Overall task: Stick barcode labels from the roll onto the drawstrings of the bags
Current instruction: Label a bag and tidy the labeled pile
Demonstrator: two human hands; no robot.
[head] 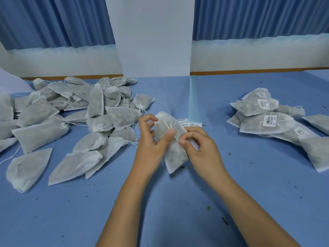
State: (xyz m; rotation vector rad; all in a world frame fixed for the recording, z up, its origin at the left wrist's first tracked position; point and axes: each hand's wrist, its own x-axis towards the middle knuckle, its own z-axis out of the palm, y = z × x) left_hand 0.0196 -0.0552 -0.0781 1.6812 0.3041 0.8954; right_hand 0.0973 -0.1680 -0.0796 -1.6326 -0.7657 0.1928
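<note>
The left grip [151, 141] clasps the bag [175, 152]; the right grip [200, 148] pinches its drawstring [167, 126]. Keep it taut for the label [195, 124].

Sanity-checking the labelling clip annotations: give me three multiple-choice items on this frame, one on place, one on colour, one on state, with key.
1. The labelled bags lie: A) on the person's left B) on the person's right C) in a box.
2. The table surface is: A) blue B) green C) red.
3. The held bag is: A) gripped by both hands B) gripped by one hand C) lying untouched.
Key: 1 B, barcode stickers show on the right-side pile; 2 A, blue throughout; 3 A, left hand and right hand both grip it.
</note>
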